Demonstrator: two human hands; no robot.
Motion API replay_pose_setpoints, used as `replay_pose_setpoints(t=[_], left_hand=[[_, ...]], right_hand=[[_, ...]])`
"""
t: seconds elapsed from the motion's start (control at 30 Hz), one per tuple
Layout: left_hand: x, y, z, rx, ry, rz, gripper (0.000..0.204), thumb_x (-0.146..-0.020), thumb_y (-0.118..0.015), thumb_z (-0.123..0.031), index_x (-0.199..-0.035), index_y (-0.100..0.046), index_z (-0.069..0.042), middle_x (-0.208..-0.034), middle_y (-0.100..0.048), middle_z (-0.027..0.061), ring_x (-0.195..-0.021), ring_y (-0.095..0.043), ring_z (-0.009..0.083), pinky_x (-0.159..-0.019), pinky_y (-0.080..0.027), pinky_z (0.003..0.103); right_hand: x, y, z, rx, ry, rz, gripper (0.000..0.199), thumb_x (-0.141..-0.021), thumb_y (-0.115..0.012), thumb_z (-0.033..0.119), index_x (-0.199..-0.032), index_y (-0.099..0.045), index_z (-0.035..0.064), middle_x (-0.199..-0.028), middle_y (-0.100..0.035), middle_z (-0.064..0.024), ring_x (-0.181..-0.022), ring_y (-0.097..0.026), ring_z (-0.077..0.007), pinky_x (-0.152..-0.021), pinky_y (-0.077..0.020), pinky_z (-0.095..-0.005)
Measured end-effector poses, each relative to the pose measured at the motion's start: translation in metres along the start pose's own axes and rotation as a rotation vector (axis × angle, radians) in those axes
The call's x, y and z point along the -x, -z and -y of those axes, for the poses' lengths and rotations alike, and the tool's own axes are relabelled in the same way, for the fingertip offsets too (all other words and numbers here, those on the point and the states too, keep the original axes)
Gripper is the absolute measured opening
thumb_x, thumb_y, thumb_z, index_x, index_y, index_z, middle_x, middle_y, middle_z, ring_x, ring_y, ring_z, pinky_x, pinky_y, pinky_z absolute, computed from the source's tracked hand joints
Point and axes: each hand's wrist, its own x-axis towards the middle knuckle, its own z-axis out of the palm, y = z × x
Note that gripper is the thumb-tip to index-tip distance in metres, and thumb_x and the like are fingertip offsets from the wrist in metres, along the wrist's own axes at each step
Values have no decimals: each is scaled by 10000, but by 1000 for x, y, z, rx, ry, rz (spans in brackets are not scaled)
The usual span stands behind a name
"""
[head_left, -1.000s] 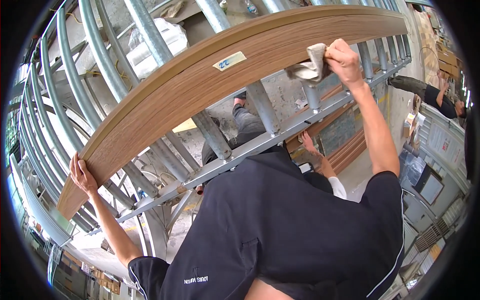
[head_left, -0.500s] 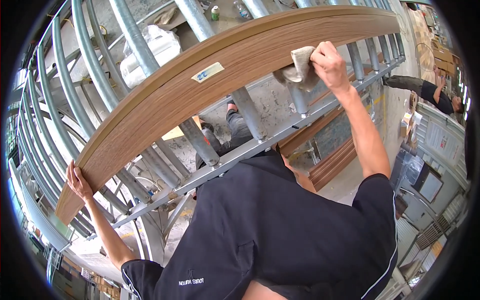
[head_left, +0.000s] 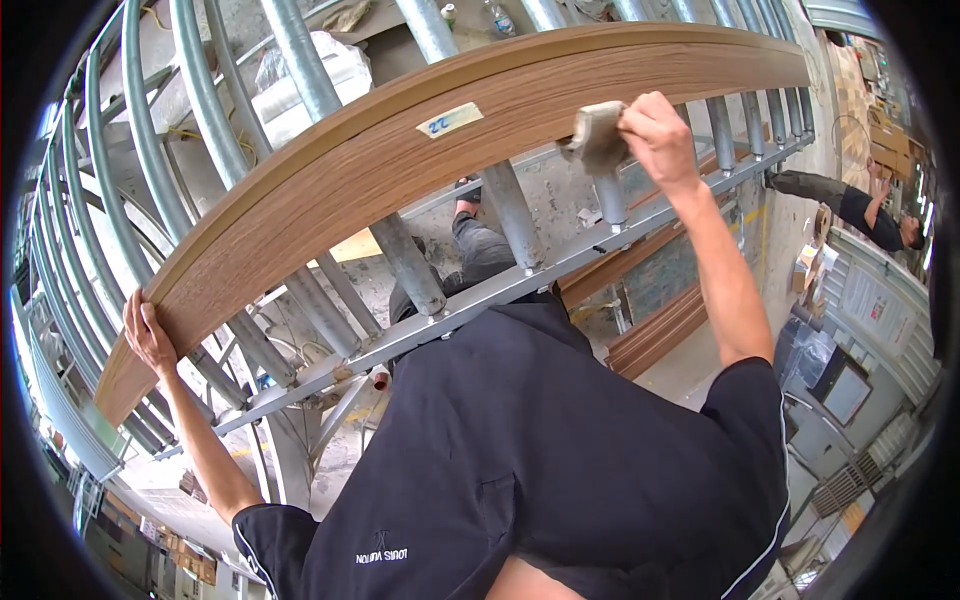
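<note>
A long, curved wood-grain board [head_left: 340,185] lies across a row of metal rollers, with a strip of marked tape [head_left: 450,121] stuck near its middle. My left hand [head_left: 150,335] grips the board close to its left end, fingers laid over the surface. A bunched grey-beige cloth [head_left: 598,138] is pinched in my right hand [head_left: 658,145], at the board's near edge, right of the tape. The cloth looks blurred, and whether it touches the board I cannot tell.
Metal rollers [head_left: 515,220] sit in a grey rail [head_left: 480,305]. More brown boards [head_left: 660,330] lie below it. Beyond the board are a plastic-wrapped bundle [head_left: 315,85] and a clear bottle [head_left: 498,18]. Another person [head_left: 868,205] stands at the far right.
The view has shifted slightly. The cloth in my right hand sits closer to the tape along the board than before. My left hand still holds the board's left end.
</note>
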Motion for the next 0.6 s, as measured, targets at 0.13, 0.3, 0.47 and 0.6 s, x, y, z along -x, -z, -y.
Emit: replay_pose_setpoints(t=[0.13,0.3,0.47,0.6], left_hand=[[0,1,-13,31,19,0,399,-1012,-484,-392,-1264,-661,-138,-1296,-611,92,-1238,-536,279,-1071,-362,428],[0,3,-27,3,97,-4,396,-998,-473,-436,-1217,-681,-180,-1258,-607,72,-1220,-527,268,-1073,-335,429],[0,7,-35,-56,154,-29,382,-1000,-483,-427,-1186,-699,-173,-1218,-630,68,-1175,-552,260,-1035,-350,415],[2,13,-39,-2,160,-36,404,-1006,-434,-426,-1180,-710,-187,-1239,-608,81,-1219,-507,261,-1058,-307,420]], right_hand=[[-2,-11,20,-115,54,-9,116,-695,-692,-30,-779,-635,27,-799,-573,-100,-787,-574,-283,-686,-472,-379],[-30,-68,116,-325,229,23,122,-665,-690,-6,-764,-628,29,-776,-559,-67,-773,-567,-269,-653,-474,-364],[-66,-89,193,-371,316,50,101,-680,-677,19,-747,-606,44,-766,-531,-63,-744,-544,-256,-624,-465,-353],[-91,-118,264,-379,432,35,117,-660,-662,28,-720,-568,62,-746,-498,-57,-736,-540,-241,-596,-469,-351]])
